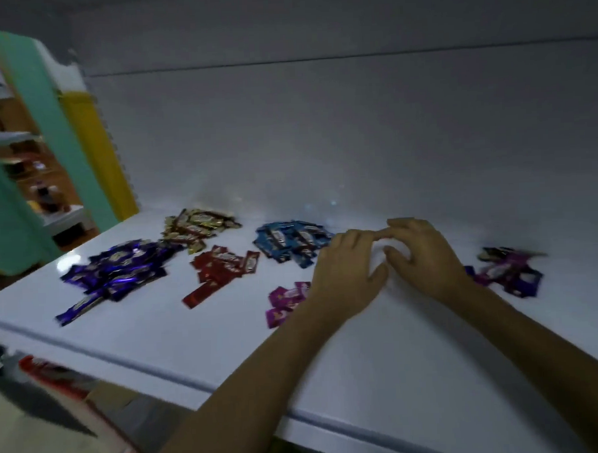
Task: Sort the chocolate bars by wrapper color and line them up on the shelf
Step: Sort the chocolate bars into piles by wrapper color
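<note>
Chocolate bars lie in colour heaps on the white shelf (365, 353): dark purple bars (114, 272) at the left, gold bars (198, 225) behind them, red bars (220, 269) in the middle, light blue bars (291, 243) further right, and magenta bars (284, 304) near the front. A mixed heap (508, 268) lies at the right. My left hand (344, 275) rests beside the blue heap and partly covers the magenta bars. My right hand (425, 255) sits just to its right, fingertips touching the left hand. Both hands have loosely bent fingers and hold nothing that I can see.
The shelf's back wall (321, 139) rises behind the heaps. A green and yellow frame (71, 140) stands at the left, with other shelves beyond it. A red and white carton (68, 380) sits below the shelf's front edge.
</note>
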